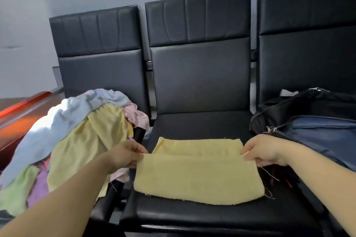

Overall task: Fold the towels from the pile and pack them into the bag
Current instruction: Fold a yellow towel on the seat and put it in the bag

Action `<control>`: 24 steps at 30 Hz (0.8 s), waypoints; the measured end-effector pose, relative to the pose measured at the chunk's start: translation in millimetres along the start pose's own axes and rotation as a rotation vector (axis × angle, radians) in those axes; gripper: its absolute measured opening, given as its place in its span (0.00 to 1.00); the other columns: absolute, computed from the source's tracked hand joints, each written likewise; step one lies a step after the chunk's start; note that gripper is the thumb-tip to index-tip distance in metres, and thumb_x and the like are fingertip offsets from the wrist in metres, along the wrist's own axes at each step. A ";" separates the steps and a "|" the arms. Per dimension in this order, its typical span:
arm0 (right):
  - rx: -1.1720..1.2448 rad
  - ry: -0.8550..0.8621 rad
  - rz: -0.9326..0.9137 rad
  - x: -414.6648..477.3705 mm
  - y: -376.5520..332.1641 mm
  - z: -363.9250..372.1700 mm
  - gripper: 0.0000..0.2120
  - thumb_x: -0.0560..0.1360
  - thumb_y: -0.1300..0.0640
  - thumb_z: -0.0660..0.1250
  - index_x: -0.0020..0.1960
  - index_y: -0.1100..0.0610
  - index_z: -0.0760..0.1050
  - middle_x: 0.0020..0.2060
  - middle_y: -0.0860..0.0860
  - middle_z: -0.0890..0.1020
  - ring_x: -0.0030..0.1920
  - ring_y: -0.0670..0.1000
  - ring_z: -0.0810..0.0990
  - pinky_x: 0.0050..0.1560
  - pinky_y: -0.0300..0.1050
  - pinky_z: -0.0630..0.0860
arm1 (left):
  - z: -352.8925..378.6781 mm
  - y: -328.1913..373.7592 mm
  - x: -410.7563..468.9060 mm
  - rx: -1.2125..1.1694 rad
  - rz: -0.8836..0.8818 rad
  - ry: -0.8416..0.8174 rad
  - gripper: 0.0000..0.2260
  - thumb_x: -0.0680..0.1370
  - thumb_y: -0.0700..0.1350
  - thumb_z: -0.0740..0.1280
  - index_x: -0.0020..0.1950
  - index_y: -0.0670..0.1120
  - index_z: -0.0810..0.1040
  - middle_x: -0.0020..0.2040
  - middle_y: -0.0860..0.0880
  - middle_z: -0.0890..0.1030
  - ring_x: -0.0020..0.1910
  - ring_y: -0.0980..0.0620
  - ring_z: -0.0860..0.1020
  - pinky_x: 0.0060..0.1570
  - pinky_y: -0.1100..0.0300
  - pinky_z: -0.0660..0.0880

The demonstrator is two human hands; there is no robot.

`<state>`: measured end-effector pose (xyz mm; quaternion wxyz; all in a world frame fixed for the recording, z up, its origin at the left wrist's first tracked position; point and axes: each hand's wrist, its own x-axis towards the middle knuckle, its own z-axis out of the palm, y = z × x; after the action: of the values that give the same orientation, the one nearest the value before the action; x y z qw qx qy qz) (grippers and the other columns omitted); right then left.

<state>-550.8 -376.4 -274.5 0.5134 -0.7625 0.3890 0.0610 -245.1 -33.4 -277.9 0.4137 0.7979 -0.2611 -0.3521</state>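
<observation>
A pale yellow towel (198, 177) lies on the middle black seat, its near half doubled over toward the back. My left hand (126, 155) pinches the left corner of the folded layer. My right hand (264, 151) pinches the right corner. The pile of towels (77, 131), in white, light blue, yellow, pink, green and purple, is heaped on the left seat. On the right seat sits a dark blue and black bag (316, 121), with its top unzipped and something white showing inside.
A row of three black padded chairs (200, 75) stands against a pale wall. An orange-red surface (21, 113) runs along the far left. Loose threads hang from the towel's right edge.
</observation>
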 end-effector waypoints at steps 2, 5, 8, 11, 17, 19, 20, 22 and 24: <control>-0.045 0.076 -0.022 7.3 4.7 6.5 0.09 0.72 0.71 0.71 0.49 0.62 0.85 0.39 0.56 0.86 0.35 0.50 0.85 0.35 0.41 0.80 | 6.6 -4.8 7.8 0.002 0.015 0.048 0.06 0.81 0.31 0.65 0.50 0.37 0.82 0.41 0.42 0.83 0.39 0.50 0.82 0.43 0.57 0.79; -0.138 0.170 -0.048 19.0 7.4 12.1 0.10 0.70 0.67 0.72 0.45 0.55 0.86 0.40 0.57 0.86 0.39 0.56 0.86 0.36 0.46 0.82 | 16.3 -5.6 21.0 0.067 0.033 0.161 0.05 0.80 0.32 0.66 0.50 0.39 0.82 0.40 0.46 0.82 0.34 0.55 0.79 0.35 0.62 0.76; -0.250 0.190 -0.042 23.4 6.4 16.1 0.10 0.70 0.66 0.72 0.45 0.52 0.85 0.41 0.53 0.85 0.39 0.53 0.84 0.34 0.41 0.78 | 25.9 -4.3 34.7 0.211 0.054 0.209 0.06 0.79 0.35 0.68 0.48 0.44 0.84 0.40 0.49 0.83 0.34 0.56 0.77 0.35 0.64 0.74; -0.361 0.220 -0.052 24.2 0.1 17.1 0.05 0.70 0.63 0.74 0.43 0.55 0.86 0.41 0.50 0.85 0.40 0.51 0.82 0.39 0.42 0.78 | 33.5 -2.9 48.2 0.405 0.073 0.216 0.04 0.78 0.42 0.71 0.47 0.51 0.84 0.46 0.53 0.85 0.46 0.55 0.81 0.44 0.64 0.75; -0.437 0.423 -0.277 42.3 -11.4 33.2 0.09 0.73 0.59 0.69 0.45 0.45 0.79 0.48 0.43 0.81 0.51 0.48 0.78 0.49 0.40 0.70 | 47.3 17.6 76.5 0.566 0.178 0.352 0.06 0.78 0.44 0.67 0.49 0.55 0.81 0.45 0.58 0.81 0.45 0.57 0.79 0.41 0.66 0.73; -0.445 0.383 -0.336 54.0 -8.1 43.7 0.08 0.74 0.58 0.68 0.48 0.45 0.79 0.50 0.44 0.80 0.52 0.49 0.78 0.53 0.42 0.72 | 48.8 21.5 89.5 0.686 0.222 0.341 0.08 0.78 0.43 0.65 0.51 0.55 0.81 0.47 0.59 0.81 0.46 0.55 0.78 0.41 0.65 0.70; -0.469 0.360 -0.352 58.3 -5.7 48.6 0.07 0.75 0.56 0.69 0.51 0.46 0.80 0.51 0.44 0.79 0.53 0.49 0.77 0.55 0.43 0.73 | 49.3 20.9 96.5 0.743 0.242 0.334 0.09 0.78 0.42 0.64 0.53 0.54 0.81 0.49 0.57 0.81 0.47 0.54 0.77 0.43 0.63 0.69; -0.500 0.340 -0.364 65.0 -0.9 54.9 0.07 0.77 0.53 0.70 0.54 0.47 0.79 0.51 0.44 0.76 0.52 0.49 0.77 0.55 0.44 0.72 | 48.8 18.3 109.9 0.815 0.249 0.332 0.09 0.78 0.43 0.64 0.54 0.52 0.82 0.50 0.55 0.81 0.48 0.53 0.76 0.47 0.60 0.69; -0.491 0.352 -0.359 68.8 3.4 56.7 0.06 0.78 0.50 0.69 0.54 0.46 0.78 0.51 0.43 0.74 0.51 0.49 0.76 0.54 0.45 0.72 | 48.3 16.7 115.1 0.795 0.230 0.353 0.07 0.78 0.44 0.65 0.52 0.52 0.82 0.48 0.57 0.81 0.47 0.54 0.76 0.48 0.61 0.70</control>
<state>-488.2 -366.4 -337.2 0.2425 -0.9183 0.3049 -0.0708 -213.9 -146.7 -323.4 0.1496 0.9085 -0.3887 -0.0345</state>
